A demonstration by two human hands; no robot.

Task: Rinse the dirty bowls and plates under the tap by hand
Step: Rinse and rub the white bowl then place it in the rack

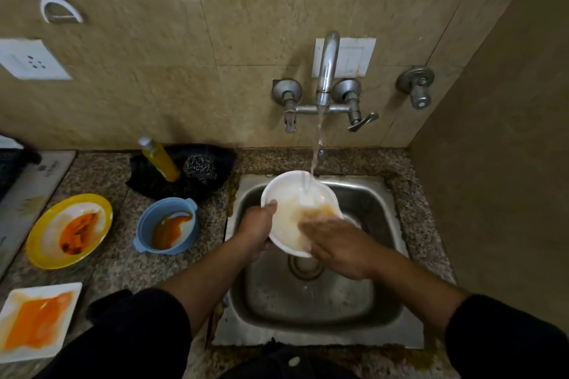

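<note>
Two forearms come in from dark sleeves over the steel sink (366, 301). The left hand (257, 231) grips the white bowl (292, 197) at its left rim, thumb hooked over the edge and fingers curled underneath. The right hand (335, 246) lies palm down with its fingers straight and flat inside the bowl, pressing on a watery orange smear; the fingertips are blurred. The bowl is round and glossy, tilted with its opening up towards the camera, and held above the drain. Just beyond the right fingertips, the water stream (315, 151) lands inside the bowl.

Well left of the left knuckles, on the speckled granite counter (114, 271), sits a square white plate (18, 298), then a yellow-rimmed plate (37, 240), both streaked orange. Closer to the thumb is a blue bowl (144, 224) with small lugs and sauce inside. Past the fingers stand a yellow bottle (160, 160) and a steel-wool scrubber (199, 168), then the chrome wall tap (328, 64).
</note>
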